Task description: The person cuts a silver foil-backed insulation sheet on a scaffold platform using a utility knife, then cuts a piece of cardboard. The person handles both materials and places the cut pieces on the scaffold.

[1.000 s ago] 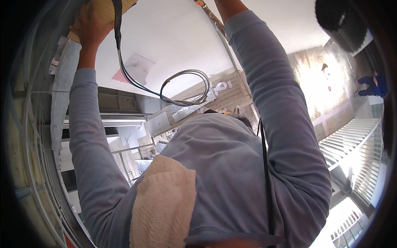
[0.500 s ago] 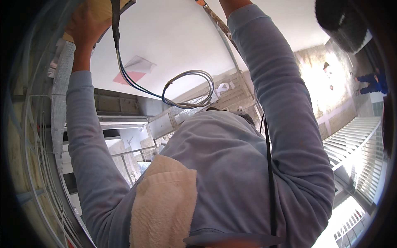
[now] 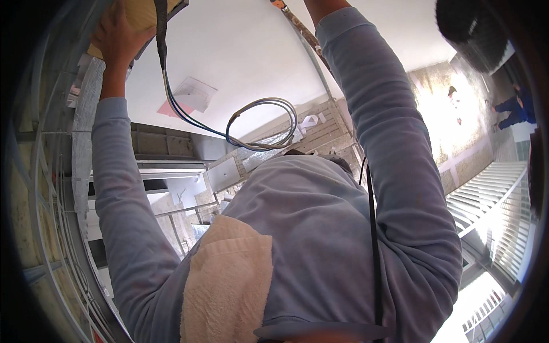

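Note:
My left hand [image 3: 121, 35] is raised at the top left, its fingers spread flat against a yellowish piece of board or padding [image 3: 141, 12]. Just right of it hangs a black-sheathed cable [image 3: 161, 37]. From its end, blue and grey wires [image 3: 182, 116] run down into a loose loop. Only the wrist of my right hand [image 3: 325, 6] shows, at the top edge; its fingers lie outside the picture, so whatever they hold or touch is hidden.
A white panel [image 3: 257, 57] spans the space between my arms, with a white and pink sheet [image 3: 194, 94] on it. Along the left run metal rails and thin cables [image 3: 63, 228]. A person in blue [image 3: 512, 111] is far right, beyond a dark rounded object [image 3: 472, 31].
Both arms keep almost the same position. The white and pink sheet appears shifted slightly, and the wire loop has barely moved.

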The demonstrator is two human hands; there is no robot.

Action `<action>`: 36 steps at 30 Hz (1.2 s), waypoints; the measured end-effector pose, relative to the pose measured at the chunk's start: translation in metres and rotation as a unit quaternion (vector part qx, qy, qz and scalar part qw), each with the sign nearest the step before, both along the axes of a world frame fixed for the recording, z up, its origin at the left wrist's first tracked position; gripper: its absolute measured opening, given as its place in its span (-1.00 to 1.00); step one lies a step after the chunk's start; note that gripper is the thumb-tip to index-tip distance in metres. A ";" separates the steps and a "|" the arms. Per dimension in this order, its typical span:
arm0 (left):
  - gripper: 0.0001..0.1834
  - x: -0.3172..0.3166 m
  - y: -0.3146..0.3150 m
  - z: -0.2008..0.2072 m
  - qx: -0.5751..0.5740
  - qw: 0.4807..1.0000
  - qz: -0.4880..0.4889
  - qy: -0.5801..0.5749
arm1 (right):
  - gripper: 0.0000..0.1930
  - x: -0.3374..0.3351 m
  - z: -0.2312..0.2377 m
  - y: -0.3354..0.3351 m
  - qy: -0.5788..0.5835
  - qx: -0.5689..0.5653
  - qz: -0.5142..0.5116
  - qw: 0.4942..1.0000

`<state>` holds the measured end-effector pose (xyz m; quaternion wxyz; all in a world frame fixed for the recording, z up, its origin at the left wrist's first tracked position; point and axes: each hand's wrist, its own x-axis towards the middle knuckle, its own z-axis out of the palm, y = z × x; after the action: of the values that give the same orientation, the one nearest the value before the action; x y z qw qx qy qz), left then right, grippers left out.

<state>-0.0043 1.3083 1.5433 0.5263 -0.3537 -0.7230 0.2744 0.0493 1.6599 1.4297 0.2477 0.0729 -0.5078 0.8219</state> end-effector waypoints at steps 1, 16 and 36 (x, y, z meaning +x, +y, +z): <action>0.02 0.001 0.002 -0.001 0.006 1.000 -0.006 -0.001 | -0.57 0.000 -0.001 -0.001 -0.003 0.000 -0.002 1.000; 0.49 0.004 0.007 -0.015 0.179 0.965 0.159 -0.103 | -0.59 0.038 -0.057 -0.119 -0.126 -0.115 0.147 0.974; 0.49 0.026 0.018 -0.010 0.170 0.974 0.113 -0.097 | -0.66 0.001 -0.043 -0.180 -0.095 -0.184 0.247 0.947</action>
<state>0.0218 1.3268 1.5329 0.4714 -0.1997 -0.8421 0.1694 0.0503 1.4799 1.3864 -0.0031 0.0704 -0.3350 0.9396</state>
